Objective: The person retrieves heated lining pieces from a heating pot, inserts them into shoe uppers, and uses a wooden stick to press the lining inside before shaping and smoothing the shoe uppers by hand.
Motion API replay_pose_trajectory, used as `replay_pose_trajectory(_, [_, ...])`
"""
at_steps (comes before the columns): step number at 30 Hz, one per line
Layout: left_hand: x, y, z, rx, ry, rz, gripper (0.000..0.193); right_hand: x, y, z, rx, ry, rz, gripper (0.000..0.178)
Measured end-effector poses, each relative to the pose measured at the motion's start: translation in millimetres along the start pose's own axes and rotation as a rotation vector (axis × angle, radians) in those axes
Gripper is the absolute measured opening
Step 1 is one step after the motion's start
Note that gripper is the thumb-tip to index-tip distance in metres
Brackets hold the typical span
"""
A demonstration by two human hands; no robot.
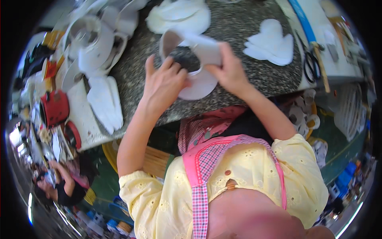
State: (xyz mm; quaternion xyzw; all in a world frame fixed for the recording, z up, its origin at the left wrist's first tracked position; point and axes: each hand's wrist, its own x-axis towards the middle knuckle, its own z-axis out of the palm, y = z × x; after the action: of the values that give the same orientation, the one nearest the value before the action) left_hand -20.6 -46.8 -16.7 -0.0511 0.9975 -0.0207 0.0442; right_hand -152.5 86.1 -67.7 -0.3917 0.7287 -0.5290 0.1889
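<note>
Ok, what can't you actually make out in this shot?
- Head view: the underside of the white curled piece and whatever lies beneath it, covered by the left hand and right hand.
- The scissors: small and bent near the rim, so the blades are unclear.
- The white pile at the upper left: overlapping and blurred, so single pieces can't be counted.
- The red container: its contents are too dark to tell.

A pair of scissors [311, 66] is lying at the upper right of the frame beside a blue strip [302, 19]. A stack of white heart-shaped cutouts [271, 43] is resting on the speckled worktop [238, 24]. A red container [54, 107] is sitting at the left.
</note>
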Motion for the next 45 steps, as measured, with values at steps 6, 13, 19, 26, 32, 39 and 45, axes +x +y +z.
replay_pose_trajectory(6, [-4, 33, 37, -0.184, 0.24, 0.007, 0.068, -5, 6, -40, -0.209, 0.077, -0.056, 0.057])
replay_pose_trajectory(13, [17, 61, -2, -0.289, 0.611, 0.108, 0.036, 0, 65, -184, -0.793, 0.277, -0.22, 0.033])
replay_pose_trajectory(19, [113, 112, 15, -0.429, 0.509, 0.287, 0.031, 7, 54, -157, -1.015, 0.088, -0.293, 0.035])
replay_pose_trajectory(26, [123, 120, 49, -0.201, 0.45, 0.161, 0.036, 15, 64, -161, -1.071, -0.123, -0.485, 0.012])
replay_pose_trajectory(32, [140, 129, 26, -0.062, 0.43, 0.115, 0.033, 10, 99, -347, -0.038, 1.144, -0.094, 0.007])
replay_pose_trajectory(39, [86, 97, -19, -1.452, 0.363, -0.127, 0.042, -57, 4, -171, 0.503, 0.432, -0.194, 0.002])
replay_pose_trajectory(45, [-32, 73, 1, -1.85, 0.098, -0.482, 0.013, -79, -11, -76, 0.727, -0.159, 0.132, 0.005])
